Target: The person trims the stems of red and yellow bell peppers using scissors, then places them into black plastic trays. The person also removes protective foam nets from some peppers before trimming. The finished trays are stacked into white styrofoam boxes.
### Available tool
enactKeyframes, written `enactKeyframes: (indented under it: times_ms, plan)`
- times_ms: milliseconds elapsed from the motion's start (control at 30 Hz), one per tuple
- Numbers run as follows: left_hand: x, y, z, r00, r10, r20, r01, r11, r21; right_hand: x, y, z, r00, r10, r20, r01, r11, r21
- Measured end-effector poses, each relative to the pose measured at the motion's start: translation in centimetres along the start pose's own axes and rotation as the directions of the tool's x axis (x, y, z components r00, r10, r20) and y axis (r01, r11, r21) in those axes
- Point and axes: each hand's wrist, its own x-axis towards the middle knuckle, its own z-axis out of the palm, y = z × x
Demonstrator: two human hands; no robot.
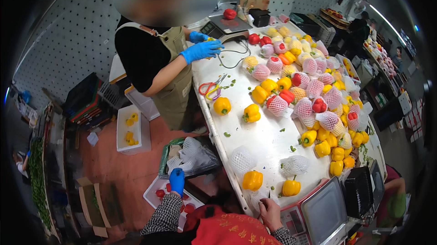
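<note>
My left hand [177,180] wears a blue glove and is over the near edge of a bin [205,171] lined with dark plastic. White foam net sleeves [193,152] fill that bin. The fingers are curled, and whether they grip a sleeve cannot be told. Bare, my right hand [271,212] is low over the table's near end, closed around a slim dark tool [269,194], mostly hidden. Just beyond it are a yellow bell pepper [291,187], another yellow bell pepper [252,180] and loose foam nets [243,159].
Bell peppers, many in foam nets [314,88], crowd the white table's [252,139] far right side. A co-worker's gloved hands [203,50] hold a yellow item near a scale [230,24]. Scissors [213,88] lie at the left edge. A second scale [322,207] stands right of me.
</note>
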Motion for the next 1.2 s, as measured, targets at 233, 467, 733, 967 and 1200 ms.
enactKeyframes:
  times_ms: [233, 467, 733, 967, 1200]
  plan:
    - [0.2, 19.0, 11.0, 0.823, 0.544, 0.162, -0.530, 0.839, -0.127, -2.2, 3.1, 0.7, 0.994, 0.073, -0.087, -0.094, 0.958, -0.269]
    - [-0.5, 29.9, 23.5, 0.510, 0.729, 0.457, -0.830, 0.556, 0.039, -2.0, 3.5, 0.4, 0.991, 0.086, -0.099, -0.112, 0.945, -0.308]
    - [0.5, 36.4, 38.2, 0.263, 0.568, 0.779, -0.953, 0.026, 0.303, -1.6, 3.4, -0.8, 0.990, 0.118, -0.081, -0.134, 0.962, -0.238]
    - [2.3, 37.5, 45.4, 0.412, 0.519, 0.749, -0.887, 0.039, 0.460, -1.4, 1.3, -2.6, 0.974, 0.227, 0.010, -0.227, 0.973, -0.030]
    - [3.6, 37.0, 46.4, 0.437, 0.625, 0.647, -0.837, 0.018, 0.547, -0.6, 0.6, -3.5, 0.961, 0.269, 0.057, -0.268, 0.963, -0.018]
